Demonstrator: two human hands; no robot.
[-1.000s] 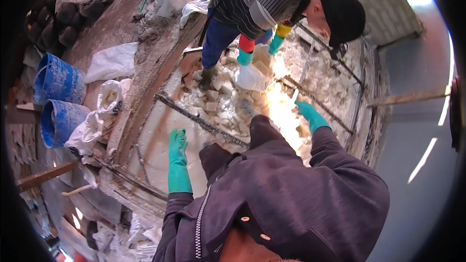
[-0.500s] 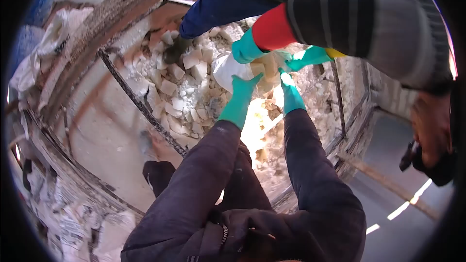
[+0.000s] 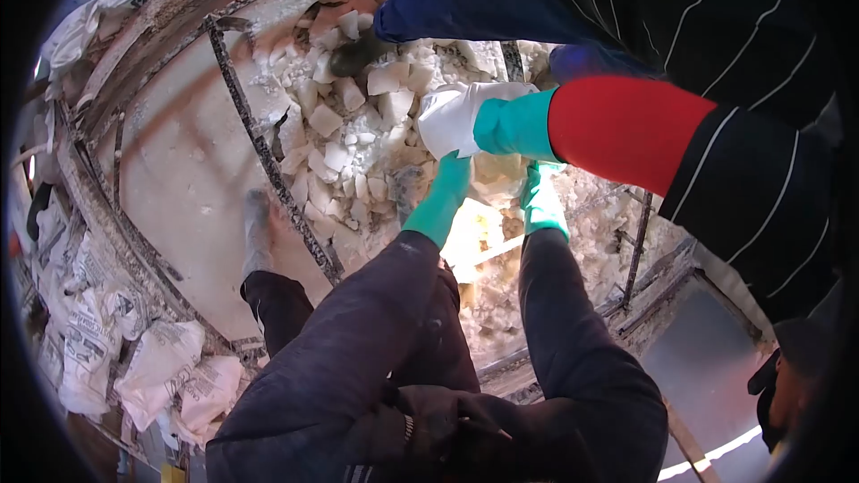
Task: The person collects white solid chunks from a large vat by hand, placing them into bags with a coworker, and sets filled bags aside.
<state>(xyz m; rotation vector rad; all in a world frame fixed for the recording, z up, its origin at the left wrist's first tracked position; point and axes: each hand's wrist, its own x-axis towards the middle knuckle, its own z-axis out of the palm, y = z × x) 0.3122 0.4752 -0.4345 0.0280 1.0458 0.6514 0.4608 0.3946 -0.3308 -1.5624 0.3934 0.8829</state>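
A white plastic sack point(image 3: 447, 121) lies over the pale broken chunks point(image 3: 338, 156), its mouth turned toward me. My left hand point(image 3: 443, 197), in a green rubber glove, is closed on the sack's near edge. On the other side of the mouth is my right hand point(image 3: 544, 201), gloved alike, its fingers closed at the sack's edge and partly covered by a co-worker's arm. The co-worker's green-gloved hand point(image 3: 512, 125) presses on the sack from the right. Bright sunlight falls on lumps point(image 3: 474, 228) between my forearms.
A dark crusted metal bar point(image 3: 268, 152) crosses to my left, beside a pale flat surface point(image 3: 183, 183). My booted leg point(image 3: 259, 233) stands there. Printed white sacks point(image 3: 161, 362) are piled at lower left. Another person point(image 3: 796, 367) is at the right edge.
The view has shifted. The co-worker's red-and-black sleeve has come lower and nearer, now covering part of my right fingers. My hands stay at the sack.
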